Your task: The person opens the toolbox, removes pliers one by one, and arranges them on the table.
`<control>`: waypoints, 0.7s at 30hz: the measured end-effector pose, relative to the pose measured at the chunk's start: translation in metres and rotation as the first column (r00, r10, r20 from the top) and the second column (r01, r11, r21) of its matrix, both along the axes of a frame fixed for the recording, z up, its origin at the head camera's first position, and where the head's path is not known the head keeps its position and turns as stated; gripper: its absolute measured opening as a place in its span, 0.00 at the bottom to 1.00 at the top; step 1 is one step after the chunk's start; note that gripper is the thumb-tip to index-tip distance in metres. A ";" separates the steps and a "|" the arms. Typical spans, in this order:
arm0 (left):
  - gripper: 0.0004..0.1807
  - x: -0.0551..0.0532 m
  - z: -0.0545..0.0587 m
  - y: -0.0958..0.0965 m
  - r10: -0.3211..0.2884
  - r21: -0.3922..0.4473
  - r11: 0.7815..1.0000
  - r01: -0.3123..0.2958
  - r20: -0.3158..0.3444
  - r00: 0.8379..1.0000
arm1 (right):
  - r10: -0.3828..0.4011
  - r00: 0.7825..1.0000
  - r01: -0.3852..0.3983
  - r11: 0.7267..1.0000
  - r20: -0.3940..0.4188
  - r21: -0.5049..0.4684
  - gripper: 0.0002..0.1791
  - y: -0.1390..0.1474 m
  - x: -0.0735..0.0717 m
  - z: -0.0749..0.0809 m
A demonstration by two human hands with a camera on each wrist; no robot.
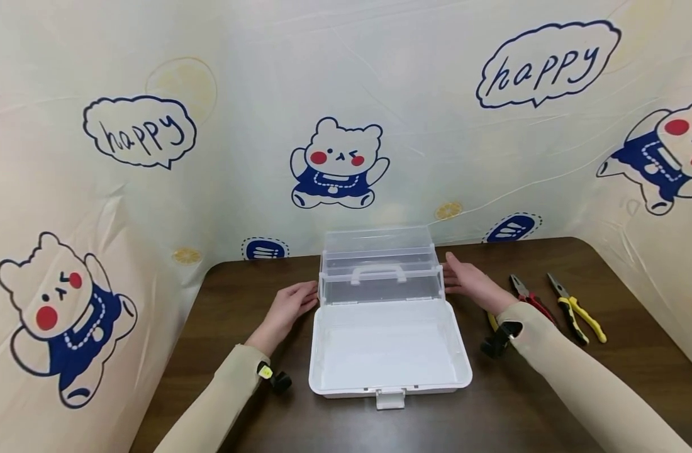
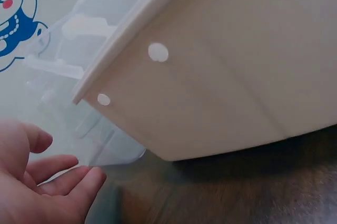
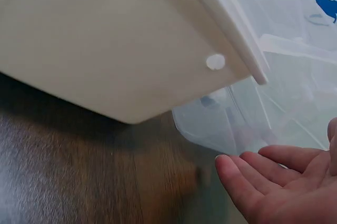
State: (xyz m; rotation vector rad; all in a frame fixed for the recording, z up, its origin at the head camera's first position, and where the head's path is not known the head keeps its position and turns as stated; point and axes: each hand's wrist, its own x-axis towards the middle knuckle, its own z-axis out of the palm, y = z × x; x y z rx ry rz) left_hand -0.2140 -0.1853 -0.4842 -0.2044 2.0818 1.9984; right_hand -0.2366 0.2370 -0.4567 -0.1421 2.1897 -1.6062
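A white plastic storage box [image 1: 388,358] lies open on the table, its inside bare. The clear lid [image 1: 382,290] is tipped back behind it, with a white carrying handle [image 1: 404,274] on it. A white latch [image 1: 390,399] sits at the front. My left hand [image 1: 289,308] is at the lid's left side, fingers loosely bent with a gap to the thumb. On the opposite side, my right hand [image 1: 472,283] has its fingers extended by the lid's edge. In the right wrist view the fingertips [image 3: 227,166] show near the clear lid [image 3: 205,124], gripping nothing.
Right of the box lie long-nose pliers with yellow-black handles [image 1: 575,311] and pliers with red-black handles [image 1: 535,301]. A yellow handle [image 1: 492,321] shows partly behind the right wrist. A printed curtain [image 1: 414,170] hangs behind the brown table [image 1: 238,283].
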 end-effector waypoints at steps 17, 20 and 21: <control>0.26 -0.011 0.005 0.013 -0.029 0.038 0.999 0.028 0.020 0.999 | -0.013 0.999 0.016 0.996 0.033 -0.089 0.52 -0.005 -0.007 -0.009; 0.27 -0.010 0.007 0.013 -0.033 0.058 0.998 0.032 0.016 0.999 | -0.012 1.000 0.013 0.993 0.015 -0.113 0.52 -0.005 -0.007 -0.010; 0.27 -0.011 0.007 0.012 -0.034 0.064 0.997 0.033 0.012 0.999 | -0.014 1.000 0.015 0.992 0.007 -0.121 0.52 -0.005 -0.007 -0.011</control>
